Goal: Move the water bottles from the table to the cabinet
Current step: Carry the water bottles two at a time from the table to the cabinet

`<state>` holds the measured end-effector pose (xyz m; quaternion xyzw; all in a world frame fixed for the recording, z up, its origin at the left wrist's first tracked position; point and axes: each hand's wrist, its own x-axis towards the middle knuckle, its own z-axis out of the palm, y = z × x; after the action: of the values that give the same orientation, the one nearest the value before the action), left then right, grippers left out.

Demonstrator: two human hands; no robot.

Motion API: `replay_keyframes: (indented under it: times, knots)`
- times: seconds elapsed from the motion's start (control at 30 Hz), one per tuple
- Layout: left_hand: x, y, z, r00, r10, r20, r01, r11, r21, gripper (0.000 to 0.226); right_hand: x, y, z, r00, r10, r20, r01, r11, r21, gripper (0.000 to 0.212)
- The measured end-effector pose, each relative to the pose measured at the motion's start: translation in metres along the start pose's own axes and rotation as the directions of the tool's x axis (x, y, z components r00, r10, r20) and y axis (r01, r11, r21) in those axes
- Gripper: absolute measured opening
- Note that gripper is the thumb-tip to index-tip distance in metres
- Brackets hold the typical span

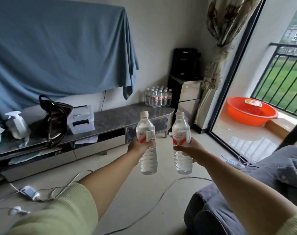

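The low cabinet spans 9 to 12 o'clock, its dark surface carrying a cluster of water bottles at its right end. At centre, the left hand grips the left bottle and the right hand grips the right bottle, fingers curled around each label, both bottles upright and apart in mid-air.
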<state>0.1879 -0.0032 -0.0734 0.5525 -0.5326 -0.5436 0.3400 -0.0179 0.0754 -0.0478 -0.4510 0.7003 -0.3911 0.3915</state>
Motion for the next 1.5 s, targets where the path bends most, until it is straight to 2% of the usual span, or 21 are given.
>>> replay_keyframes:
  times: [0.23, 0.4, 0.6, 0.7, 0.8, 0.9, 0.97, 1.0, 1.13, 1.3, 1.5]
  knots:
    - [0.122, 0.048, -0.011, 0.996, 0.022, 0.081, -0.024, 0.999, 0.025, 0.032, 0.11, -0.032, 0.001, 0.993, 0.061, -0.104, -0.055, 0.997, 0.058, 0.034]
    - [0.193, 0.063, -0.011, 0.996, -0.007, 0.09, 0.004, 0.999, 0.043, 0.036, 0.178, -0.039, 0.006, 0.99, 0.092, -0.11, -0.082, 0.992, 0.095, 0.04]
    - [0.264, 0.072, 0.01, 0.984, -0.068, 0.162, 0.064, 0.997, 0.031, 0.041, 0.26, -0.035, 0.002, 0.992, 0.103, -0.072, -0.095, 0.99, 0.1, 0.033]
    - [0.314, 0.076, 0.025, 0.984, -0.096, 0.152, 0.095, 0.995, 0.018, 0.047, 0.315, -0.035, -0.009, 0.996, 0.088, -0.025, -0.085, 0.99, 0.109, 0.027]
    - [0.368, 0.082, 0.041, 0.988, -0.115, 0.107, 0.111, 0.993, 0.043, 0.045, 0.374, -0.031, -0.021, 0.996, 0.087, 0.018, -0.088, 0.992, 0.085, 0.032]
    - [0.447, 0.08, 0.067, 0.988, -0.148, 0.047, 0.145, 0.987, 0.076, 0.071, 0.441, -0.028, -0.047, 0.994, 0.099, 0.043, -0.102, 0.993, 0.06, 0.036]
    - [0.493, 0.089, 0.085, 0.986, -0.163, 0.022, 0.162, 0.985, 0.057, 0.076, 0.486, -0.029, -0.068, 0.993, 0.107, 0.052, -0.109, 0.993, 0.051, 0.036]
    - [0.501, 0.106, 0.093, 0.985, -0.17, 0.018, 0.169, 0.985, 0.04, 0.073, 0.507, -0.031, -0.079, 0.994, 0.102, 0.049, -0.105, 0.993, 0.045, 0.035]
    - [0.546, 0.141, 0.125, 0.982, -0.191, 0.005, 0.191, 0.982, -0.013, 0.036, 0.573, -0.032, -0.113, 0.991, 0.129, -0.031, -0.126, 0.99, 0.061, 0.029]
    - [0.621, 0.143, 0.163, 0.973, -0.226, 0.045, 0.225, 0.974, 0.03, 0.04, 0.644, -0.017, -0.135, 0.982, 0.176, -0.073, -0.173, 0.984, 0.036, 0.029]
    - [0.733, 0.156, 0.195, 0.97, -0.2, 0.135, 0.186, 0.977, 0.109, 0.054, 0.752, -0.004, -0.148, 0.968, 0.234, -0.088, -0.233, 0.972, 0.025, 0.041]
